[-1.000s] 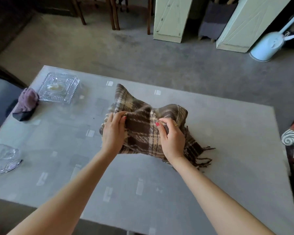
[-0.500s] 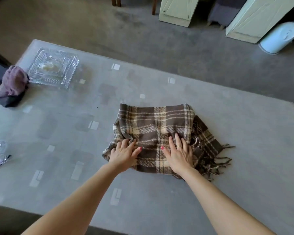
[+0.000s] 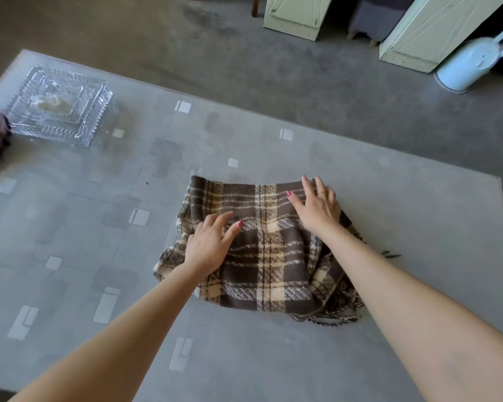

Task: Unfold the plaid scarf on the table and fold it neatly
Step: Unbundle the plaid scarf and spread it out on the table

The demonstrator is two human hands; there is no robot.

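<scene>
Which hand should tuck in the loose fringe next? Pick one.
Right. The right hand lies flat on the scarf's far right corner, the side where the fringe sticks out. The left hand presses the opposite side.

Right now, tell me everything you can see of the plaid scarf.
The scarf is brown and cream plaid, woolly looking, folded into a rough rectangle lying flat on the grey table. Its far edge is straight; the right side bunches, with fringe poking out there. The left hand presses flat on its left part, and the right hand lies flat near the far right corner.
</scene>
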